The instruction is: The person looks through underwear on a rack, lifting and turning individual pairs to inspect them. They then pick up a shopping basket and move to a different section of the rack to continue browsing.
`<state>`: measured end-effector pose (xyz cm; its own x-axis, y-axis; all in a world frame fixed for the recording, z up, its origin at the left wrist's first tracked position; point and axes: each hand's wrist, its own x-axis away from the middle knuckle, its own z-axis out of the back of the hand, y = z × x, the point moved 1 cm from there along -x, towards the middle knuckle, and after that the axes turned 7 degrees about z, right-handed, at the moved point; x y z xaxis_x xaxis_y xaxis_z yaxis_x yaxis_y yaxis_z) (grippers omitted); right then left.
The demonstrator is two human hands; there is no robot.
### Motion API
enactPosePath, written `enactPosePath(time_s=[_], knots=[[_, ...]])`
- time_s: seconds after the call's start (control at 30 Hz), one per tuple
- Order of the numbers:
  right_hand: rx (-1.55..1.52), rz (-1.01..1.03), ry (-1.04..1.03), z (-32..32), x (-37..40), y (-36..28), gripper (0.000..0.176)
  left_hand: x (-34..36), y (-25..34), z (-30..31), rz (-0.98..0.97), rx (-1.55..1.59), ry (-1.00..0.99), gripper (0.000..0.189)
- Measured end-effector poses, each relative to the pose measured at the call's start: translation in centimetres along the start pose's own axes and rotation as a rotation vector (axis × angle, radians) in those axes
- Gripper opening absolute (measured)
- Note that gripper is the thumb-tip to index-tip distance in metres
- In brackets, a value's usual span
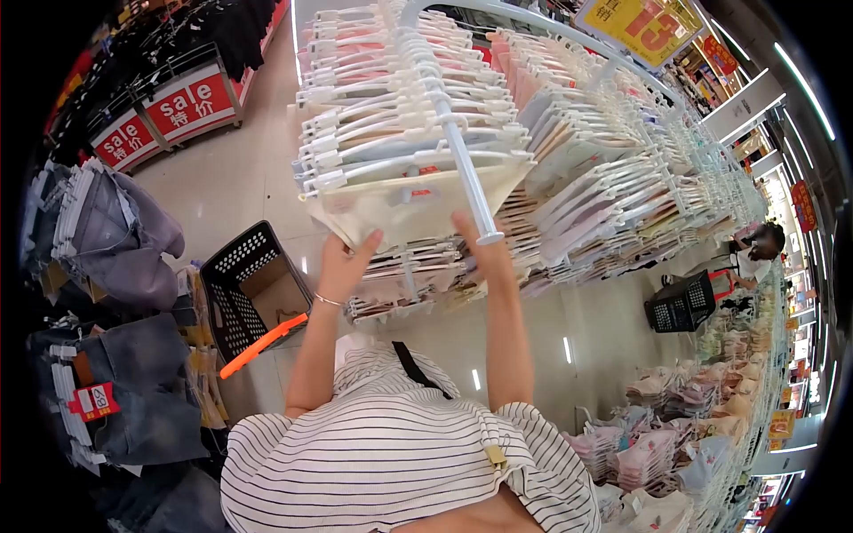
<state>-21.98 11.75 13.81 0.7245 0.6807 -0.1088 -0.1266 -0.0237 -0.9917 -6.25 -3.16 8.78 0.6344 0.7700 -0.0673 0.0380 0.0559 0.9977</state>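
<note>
Cream briefs [391,213] with a small red label hang at the front of a crowded rail on a white hanger. My left hand [349,262] has its thumb and fingers closed on their lower left edge. On the other side my right hand [480,242] grips their right part, just below the end of the white metal rail [460,155]; its fingers are slightly blurred and partly hidden. Behind the briefs, several pale garments on white hangers [404,107] are packed closely together.
A black shopping basket [258,293] with an orange handle [264,345] stands on the floor to my left. Jeans [147,382] hang at the left. More underwear racks [613,178] fill the right. A person [751,258] with a black basket [682,302] is farther right.
</note>
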Motion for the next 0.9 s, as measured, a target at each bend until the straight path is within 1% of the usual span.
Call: enactPosePath(time_s=[0.03,0.07,0.1,0.17,0.2,0.23,0.3,0.33,0.43,0.47,0.63,0.77,0.83,0.9], knots=[[0.077,0.064,-0.034,-1.0,0.6,-1.0,0.049,0.3,0.0,-0.3,0.022,0.028,-0.032,0.033],[0.011,0.101,0.007,-1.7,0.7,0.6,0.05,0.5,-0.4,-0.3,0.132,-0.067,-0.03,0.03],[-0.056,0.14,0.047,-2.0,0.7,2.7,0.051,0.6,-0.4,-0.5,0.077,-0.003,0.029,0.031],[-0.216,0.025,0.165,-1.8,1.1,4.3,0.052,0.8,-0.3,-1.2,-0.035,0.123,0.146,0.033],[-0.297,-0.034,0.224,-2.0,1.4,4.0,0.053,1.1,0.9,-1.4,-0.006,0.226,0.223,0.035],[-0.528,-0.059,0.324,-2.0,1.9,3.5,0.046,1.1,1.4,-1.1,0.011,0.248,0.222,0.036],[-0.535,-0.077,0.418,-1.2,2.6,2.6,0.041,1.3,1.8,-0.5,0.052,0.291,0.22,0.039],[-0.524,0.0,0.419,-1.1,3.2,1.9,0.034,1.6,1.9,-0.1,0.047,0.253,0.199,0.039],[-0.635,0.035,0.449,-0.6,4.1,0.2,0.032,1.7,0.8,0.3,0.088,0.355,0.222,0.039],[-0.689,0.045,0.484,-0.1,4.0,1.3,0.028,1.9,0.7,0.3,0.086,0.356,0.22,0.039],[-0.657,0.041,0.523,0.3,4.7,1.3,0.03,2.7,2.6,-0.5,0.036,0.351,0.208,0.037],[-0.647,0.026,0.531,0.2,5.3,0.4,0.032,3.0,2.3,-0.7,0.106,0.406,0.121,0.035],[-0.596,0.005,0.496,0.7,5.3,2.0,0.036,3.1,1.4,-0.6,0.144,0.401,0.097,0.035],[-0.51,-0.051,0.485,0.5,5.6,2.6,0.038,3.4,0.5,-0.1,0.275,0.299,0.083,0.035]])
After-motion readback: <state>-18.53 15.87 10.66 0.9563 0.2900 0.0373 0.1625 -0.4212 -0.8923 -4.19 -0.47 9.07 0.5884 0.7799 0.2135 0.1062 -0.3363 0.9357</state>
